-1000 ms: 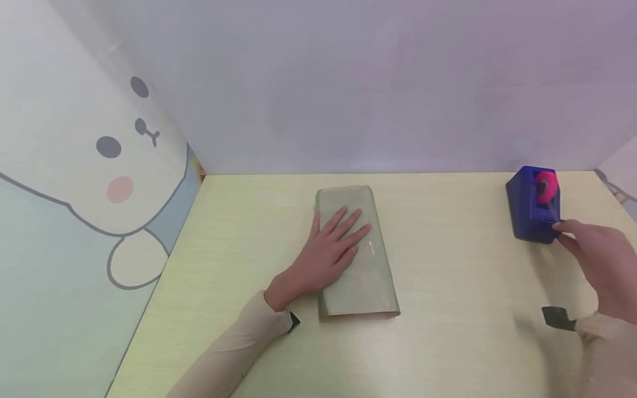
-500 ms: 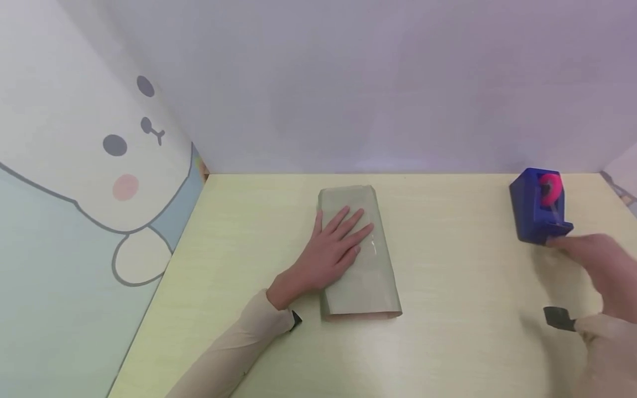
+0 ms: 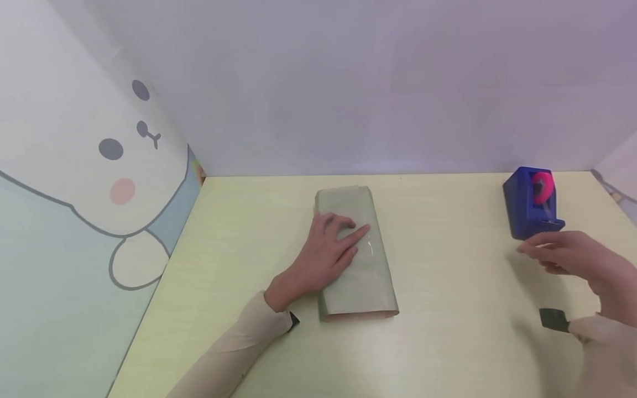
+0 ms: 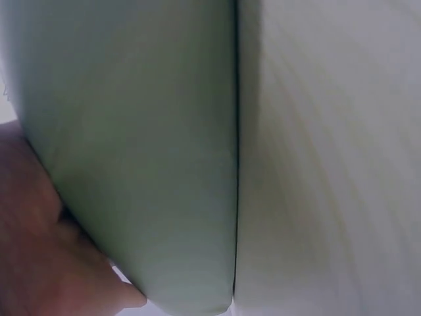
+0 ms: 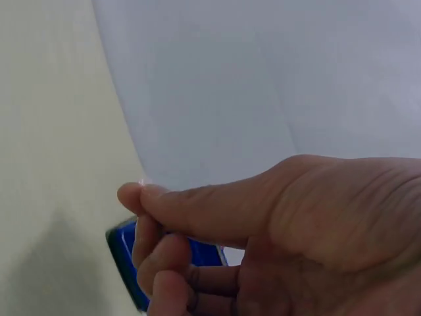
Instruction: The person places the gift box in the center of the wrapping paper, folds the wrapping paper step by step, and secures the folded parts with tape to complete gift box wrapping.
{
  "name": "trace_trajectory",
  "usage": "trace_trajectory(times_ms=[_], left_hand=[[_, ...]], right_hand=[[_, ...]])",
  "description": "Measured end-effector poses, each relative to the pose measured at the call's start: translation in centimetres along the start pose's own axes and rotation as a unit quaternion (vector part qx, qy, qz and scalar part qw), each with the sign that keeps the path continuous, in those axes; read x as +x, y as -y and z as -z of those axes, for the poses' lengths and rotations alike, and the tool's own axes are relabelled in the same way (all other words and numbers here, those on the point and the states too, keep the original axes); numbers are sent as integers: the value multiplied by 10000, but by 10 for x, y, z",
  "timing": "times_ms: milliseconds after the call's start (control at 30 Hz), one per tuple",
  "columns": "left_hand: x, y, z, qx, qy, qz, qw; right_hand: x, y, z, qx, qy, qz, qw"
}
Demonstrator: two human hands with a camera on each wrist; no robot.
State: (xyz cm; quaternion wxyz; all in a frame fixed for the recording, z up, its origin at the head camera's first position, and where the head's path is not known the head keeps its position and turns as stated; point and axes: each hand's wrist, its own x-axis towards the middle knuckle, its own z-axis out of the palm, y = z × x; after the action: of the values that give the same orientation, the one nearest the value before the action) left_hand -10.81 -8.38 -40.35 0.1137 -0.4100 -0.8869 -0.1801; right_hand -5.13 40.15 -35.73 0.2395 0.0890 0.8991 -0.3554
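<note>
A flat, folded grey-green paper packet (image 3: pixel 355 287), pinkish inside its near end, lies mid-table. My left hand (image 3: pixel 323 254) rests on its left half, some fingers spread and others bent. In the left wrist view the packet's green side (image 4: pixel 151 151) fills the left half, with part of the hand (image 4: pixel 52 243) at its edge. My right hand (image 3: pixel 572 254) is just in front of a blue tape dispenser (image 3: pixel 522 204) with a pink-cored roll (image 3: pixel 543 188). Its thumb and forefinger pinch a clear bit of tape (image 5: pixel 142 182), visible as a small glint in the right wrist view.
The pale wooden table (image 3: pixel 448 276) meets a whitish wall (image 3: pixel 373 88) at its back edge. A panel with a cartoon animal (image 3: pixel 74 166) stands along the left side. Dark straps (image 3: pixel 554 320) show at both cuffs.
My right hand has come away from the dispenser's cutting edge, towards the front and left, with the tape. The left hand's spread fore and middle fingers have bent; the packet stays put.
</note>
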Motion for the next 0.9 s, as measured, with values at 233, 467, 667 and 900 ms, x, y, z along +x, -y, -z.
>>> trace_trajectory(times_ms=[233, 467, 667, 900], left_hand=[[-1, 0, 1, -152, 17, 76, 9999], [0, -1, 2, -203, 55, 142, 9997], [2, -2, 3, -259, 308, 320, 9987], [2, -1, 1, -443, 316, 450, 9975]], right_hand=[[-3, 55, -30, -394, -435, 1229, 9907], [-2, 117, -66, -327, -97, 2308, 9724], [14, 158, -91, -2, 419, 2594, 9649], [33, 188, -110, 220, 835, 2619, 9612]])
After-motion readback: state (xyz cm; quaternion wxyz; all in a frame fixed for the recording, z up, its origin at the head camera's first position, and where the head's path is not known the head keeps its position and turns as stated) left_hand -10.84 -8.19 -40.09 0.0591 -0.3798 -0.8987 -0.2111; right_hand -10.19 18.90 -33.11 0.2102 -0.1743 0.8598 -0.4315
